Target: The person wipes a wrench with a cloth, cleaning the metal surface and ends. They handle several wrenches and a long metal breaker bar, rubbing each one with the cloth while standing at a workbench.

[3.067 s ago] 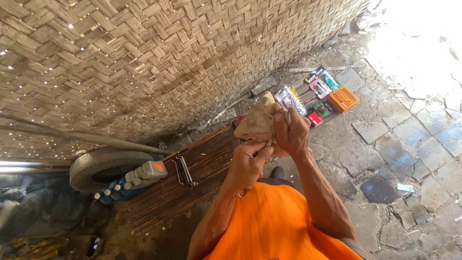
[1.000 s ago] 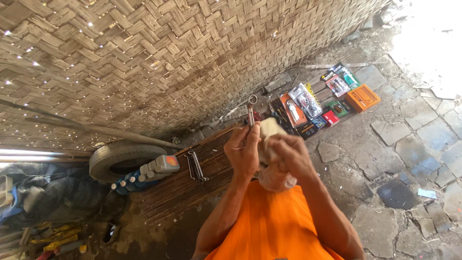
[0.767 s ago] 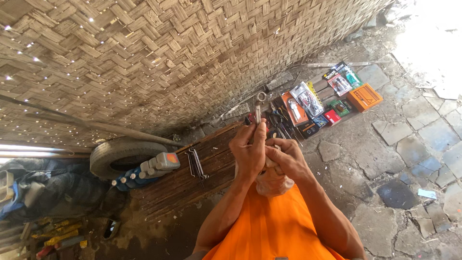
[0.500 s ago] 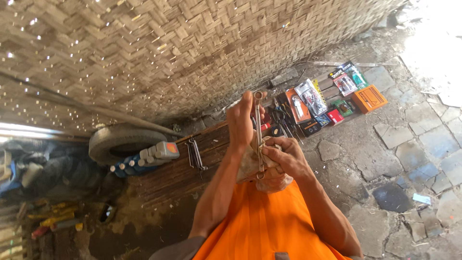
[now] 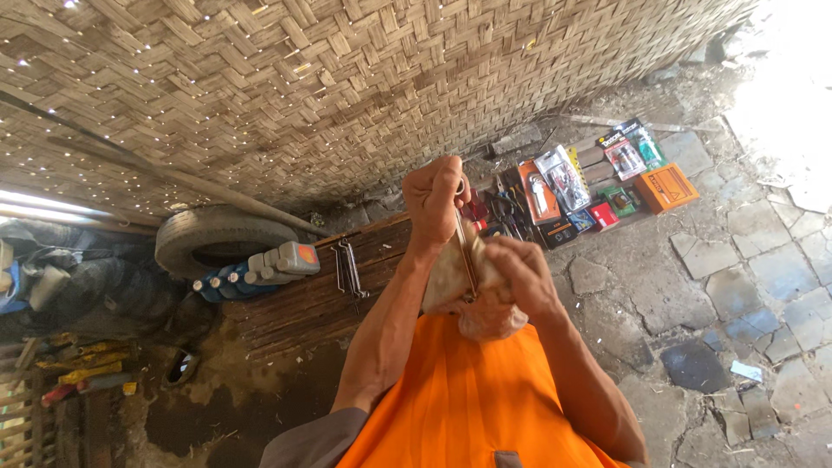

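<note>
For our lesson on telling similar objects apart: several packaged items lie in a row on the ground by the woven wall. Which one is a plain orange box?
The orange box at the row's right end, farthest from the hands; the others are clear blister packs or smaller red and green packets.

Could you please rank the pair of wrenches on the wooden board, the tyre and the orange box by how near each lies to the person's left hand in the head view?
From the left hand:
1. Pair of wrenches, lying on the wooden board, just below and to its left.
2. Orange box, at the right end of the row of packaged goods by the wall.
3. Tyre, far left, against the woven wall.
Box and tyre are nearly too close to call.
</note>
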